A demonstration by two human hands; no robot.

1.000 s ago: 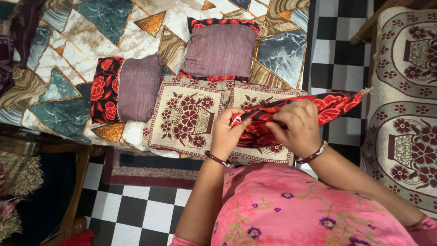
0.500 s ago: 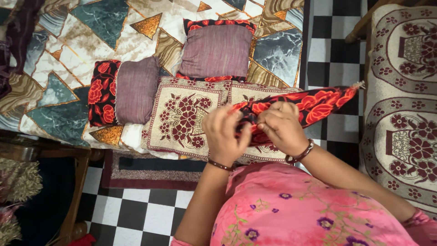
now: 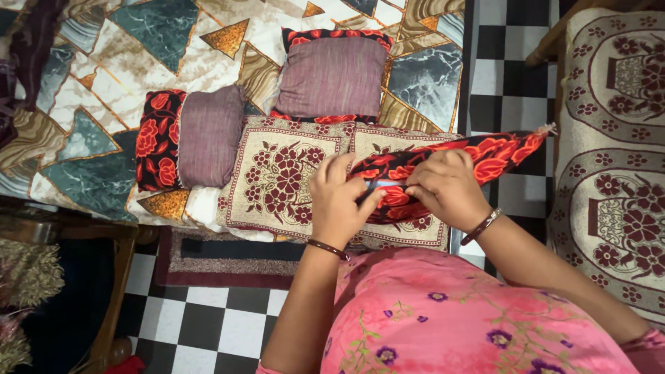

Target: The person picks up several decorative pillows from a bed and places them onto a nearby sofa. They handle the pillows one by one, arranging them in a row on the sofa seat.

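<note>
Both hands are gripping a red-and-black floral fabric cushion cover [image 3: 443, 166] over the near edge of the bed.

Left hand [image 3: 339, 201] is curling closed, fingertips pinching the cover's left end; right hand [image 3: 447, 187] is lying curled over its middle, fingers pressing down on the cloth; the cover is stretching rightwards, its tasselled corner reaching out over the black-and-white chequered floor [image 3: 208, 318]; beneath it are lying two beige woven mats with maroon flower patterns [image 3: 277, 173]; further off, two purple cushions with red floral backs [image 3: 332, 73] are resting on the marble-patterned geometric bedspread [image 3: 125, 62]; a beige seat with maroon flowers [image 3: 616, 166] is standing at the right.
</note>
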